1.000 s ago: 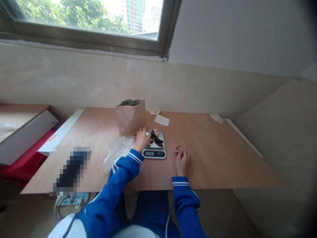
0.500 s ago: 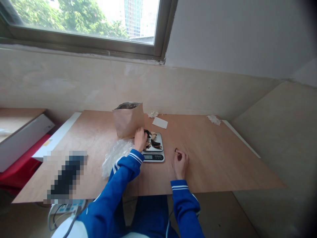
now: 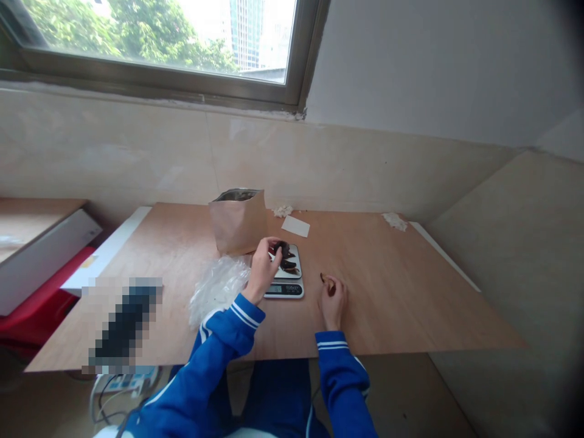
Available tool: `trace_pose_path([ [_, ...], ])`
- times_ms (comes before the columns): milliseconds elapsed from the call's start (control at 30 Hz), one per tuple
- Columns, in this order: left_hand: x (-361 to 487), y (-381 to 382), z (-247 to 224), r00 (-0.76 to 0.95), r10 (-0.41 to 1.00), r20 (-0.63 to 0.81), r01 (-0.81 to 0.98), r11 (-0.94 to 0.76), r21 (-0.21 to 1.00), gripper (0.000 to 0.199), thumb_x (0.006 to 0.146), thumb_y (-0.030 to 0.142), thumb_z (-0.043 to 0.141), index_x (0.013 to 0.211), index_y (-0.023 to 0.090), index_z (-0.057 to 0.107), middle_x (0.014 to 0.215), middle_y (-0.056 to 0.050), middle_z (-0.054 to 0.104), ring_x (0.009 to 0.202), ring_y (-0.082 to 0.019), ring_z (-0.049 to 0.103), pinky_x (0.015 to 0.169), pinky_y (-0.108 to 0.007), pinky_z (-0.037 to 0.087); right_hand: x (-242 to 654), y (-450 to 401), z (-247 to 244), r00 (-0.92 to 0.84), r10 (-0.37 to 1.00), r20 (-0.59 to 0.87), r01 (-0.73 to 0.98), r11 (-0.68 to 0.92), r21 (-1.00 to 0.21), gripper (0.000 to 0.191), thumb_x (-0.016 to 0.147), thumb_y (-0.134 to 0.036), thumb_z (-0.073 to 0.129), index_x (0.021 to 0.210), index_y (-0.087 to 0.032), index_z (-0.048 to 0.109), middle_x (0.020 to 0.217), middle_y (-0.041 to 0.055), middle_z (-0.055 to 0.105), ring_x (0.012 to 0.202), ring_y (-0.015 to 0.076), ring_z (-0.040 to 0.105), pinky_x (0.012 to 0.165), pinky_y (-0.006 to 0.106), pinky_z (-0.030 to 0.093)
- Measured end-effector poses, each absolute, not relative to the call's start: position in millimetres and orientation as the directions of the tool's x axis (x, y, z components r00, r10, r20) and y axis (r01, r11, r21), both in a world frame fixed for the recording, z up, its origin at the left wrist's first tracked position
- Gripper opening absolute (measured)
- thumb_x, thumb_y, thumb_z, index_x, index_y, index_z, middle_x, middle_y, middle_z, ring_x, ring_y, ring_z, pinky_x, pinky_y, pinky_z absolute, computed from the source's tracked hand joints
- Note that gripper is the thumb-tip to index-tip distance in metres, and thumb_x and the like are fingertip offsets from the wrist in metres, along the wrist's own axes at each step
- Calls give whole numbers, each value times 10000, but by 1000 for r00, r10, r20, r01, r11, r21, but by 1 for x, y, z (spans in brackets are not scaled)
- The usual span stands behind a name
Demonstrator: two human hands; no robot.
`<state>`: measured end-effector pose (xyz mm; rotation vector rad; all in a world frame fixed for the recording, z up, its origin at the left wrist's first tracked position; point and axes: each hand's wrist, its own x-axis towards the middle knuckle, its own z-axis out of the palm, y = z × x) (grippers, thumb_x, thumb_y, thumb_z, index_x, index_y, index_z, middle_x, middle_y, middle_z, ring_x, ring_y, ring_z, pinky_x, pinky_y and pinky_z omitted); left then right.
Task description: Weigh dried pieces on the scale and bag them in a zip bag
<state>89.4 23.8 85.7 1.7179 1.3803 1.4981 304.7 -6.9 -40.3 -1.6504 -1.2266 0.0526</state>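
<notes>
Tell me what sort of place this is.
Probably a plain indoor workroom in a city building: a bare light-brown plywood board serves as the worktop, a silver digital kitchen scale sits on it, and the metal-framed window looks out on green trees and a glass high-rise.

The tabletop (image 3: 387,298) is smooth, matt plywood with fine visible grain. Near its far edge stands a matt brown kraft-paper bag (image 3: 238,226) with a silvery foil lining (image 3: 236,196); beside it lies crinkled, glossy clear plastic (image 3: 218,291). The digital scale (image 3: 283,290) has a smooth metal platform (image 3: 295,274).
</notes>
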Motion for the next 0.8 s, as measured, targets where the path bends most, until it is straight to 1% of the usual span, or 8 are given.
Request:
trace_pose_path([
  [100,109,-19,95,134,892,431,304,-451,839,195,920,256,483,1099,212,547,1013,-69,619,831,-171,595,787,-303,476,303,-8,-38,499,720,482,666,38,-745,257,804,-253,464,974,-156,630,987,140,643,942,260,549,857,407,428],
  [167,120,-42,89,285,881,379,270,-453,850,184,928,262,466,1087,220,548,1008,-69,613,858,-180,592,776,-298,472,303,-9,-38,505,726,466,654,31,-756,284,798,-253,457,998,-149,631,997,141,646,938,260,557,851,407,434],
  [233,127,-59,77,369,878,306,274,-417,866,161,926,258,464,1059,221,548,963,-66,613,839,-183,590,743,-293,466,302,-9,-38,514,727,455,636,33,-771,317,797,-250,453,1043,-146,624,1033,144,642,956,258,565,855,403,437],
  [300,131,-69,65,412,881,233,294,-370,881,145,920,243,464,1041,215,540,939,-66,613,818,-182,588,715,-289,459,302,-10,-39,522,726,449,617,42,-785,343,797,-246,455,1086,-148,611,1077,147,633,987,256,566,865,398,439],
  [400,132,-77,53,445,879,172,309,-331,892,144,911,224,468,1041,205,529,945,-69,616,814,-179,586,706,-288,457,303,-9,-40,526,724,446,620,32,-784,342,796,-253,470,1090,-148,610,1050,145,635,951,247,565,863,400,438],
  [600,134,-85,45,454,874,172,302,-333,893,167,898,190,473,1053,203,534,974,-58,619,839,-167,582,741,-285,467,303,-8,-44,539,710,454,624,26,-781,319,796,-280,505,1068,-144,603,998,126,624,874,222,549,841,387,442],
  [700,133,-80,44,401,895,196,300,-330,895,169,893,181,477,1051,201,534,981,-62,616,825,-165,578,739,-290,475,302,-7,-45,556,701,447,601,33,-798,311,800,-282,517,1072,-150,591,997,117,625,881,218,554,842,382,445],
  [800,124,-61,48,282,925,254,305,-337,890,164,897,183,479,1051,201,533,988,-68,612,834,-168,585,745,-298,484,303,-9,-44,546,695,468,632,26,-775,298,810,-268,510,1067,-143,594,1006,136,623,931,243,557,863,406,443],
])
